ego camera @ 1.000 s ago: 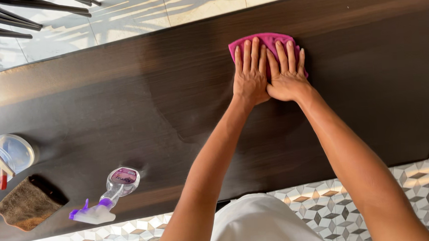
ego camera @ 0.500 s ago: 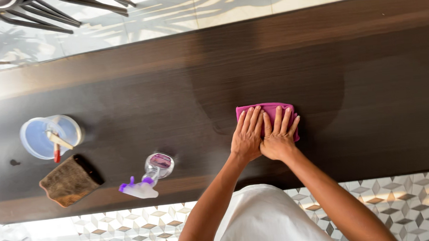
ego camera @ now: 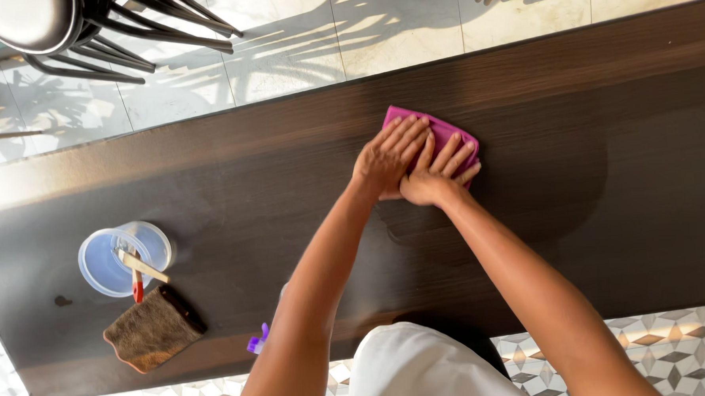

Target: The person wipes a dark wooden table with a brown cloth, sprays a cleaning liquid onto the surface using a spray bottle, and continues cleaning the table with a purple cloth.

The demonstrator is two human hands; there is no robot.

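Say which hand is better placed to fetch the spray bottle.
Left, probably. The spray bottle sits near the table's front edge, under the left forearm. Both the left hand and right hand press the pink cloth.

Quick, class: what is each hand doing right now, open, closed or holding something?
Left hand: open, pressed flat on the pink cloth.
Right hand: open, fingers spread, pressed on the same cloth.

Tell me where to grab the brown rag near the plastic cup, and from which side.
Pinch the brown rag at its near left corner, coming from above on the table's near edge. It lies flat and limp, and the clear cup with sticks crowds its far side.
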